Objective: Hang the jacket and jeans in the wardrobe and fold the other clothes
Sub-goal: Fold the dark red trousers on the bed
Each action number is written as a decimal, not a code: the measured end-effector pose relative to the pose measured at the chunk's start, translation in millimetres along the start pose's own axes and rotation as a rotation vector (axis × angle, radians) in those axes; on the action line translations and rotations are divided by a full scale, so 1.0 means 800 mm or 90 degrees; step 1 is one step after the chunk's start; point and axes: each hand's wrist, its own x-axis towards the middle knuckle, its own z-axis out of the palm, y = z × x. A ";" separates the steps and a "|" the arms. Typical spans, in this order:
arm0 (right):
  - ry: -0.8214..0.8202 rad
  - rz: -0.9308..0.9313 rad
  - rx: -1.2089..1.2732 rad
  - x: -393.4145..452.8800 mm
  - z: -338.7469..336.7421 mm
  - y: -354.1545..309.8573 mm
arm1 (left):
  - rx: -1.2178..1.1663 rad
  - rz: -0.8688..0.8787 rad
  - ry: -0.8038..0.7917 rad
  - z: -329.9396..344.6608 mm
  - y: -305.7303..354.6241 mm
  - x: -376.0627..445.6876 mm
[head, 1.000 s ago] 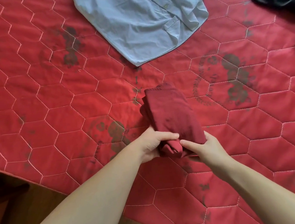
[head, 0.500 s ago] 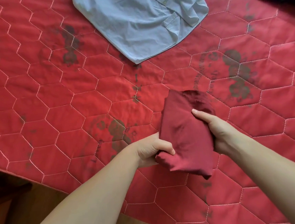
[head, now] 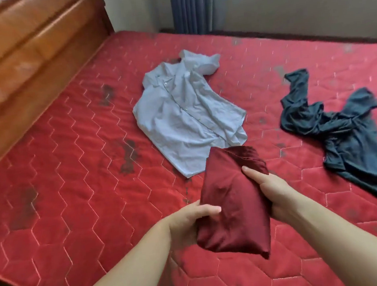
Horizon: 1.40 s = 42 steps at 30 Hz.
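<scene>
A folded dark red garment (head: 231,203) is held above the red quilted mattress (head: 76,175). My left hand (head: 190,222) grips its lower left edge, thumb on top. My right hand (head: 269,192) holds its right side, fingers reaching over the top. A light blue button shirt (head: 184,111) lies spread out and unfolded just beyond the red garment. A dark teal garment (head: 346,129) lies crumpled on the right part of the mattress.
A wooden headboard (head: 28,65) runs along the left side of the bed. A blue curtain (head: 191,5) hangs against the pale wall behind the bed. The mattress's near left corner (head: 3,277) drops to a dark floor.
The folded red garment has been lifted off the mattress in both hands. The view has tilted up, so the whole blue shirt, the teal garment, headboard and wall now show.
</scene>
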 end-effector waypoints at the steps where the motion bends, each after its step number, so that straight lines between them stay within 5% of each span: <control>1: -0.031 -0.011 -0.033 -0.022 0.008 -0.034 | -0.020 0.042 0.004 0.010 0.032 -0.012; 8: -0.157 -0.096 -0.121 -0.201 0.047 -0.198 | -0.122 0.273 0.040 0.112 0.202 -0.133; 15: -0.180 -0.156 -0.058 -0.321 0.057 -0.220 | -0.174 0.552 0.112 0.185 0.301 -0.249; 20: -0.171 -0.221 0.072 -0.390 0.088 -0.264 | -0.207 0.596 0.111 0.187 0.328 -0.320; 25: -0.229 -0.340 0.089 -0.463 0.111 -0.291 | -0.176 0.596 0.108 0.213 0.283 -0.433; 31: -0.350 -0.436 0.000 -0.532 0.146 -0.254 | -0.252 0.588 0.254 0.247 0.184 -0.551; 42: -0.583 -0.329 -0.198 -0.645 0.352 -0.088 | -0.298 0.653 0.523 0.192 -0.006 -0.794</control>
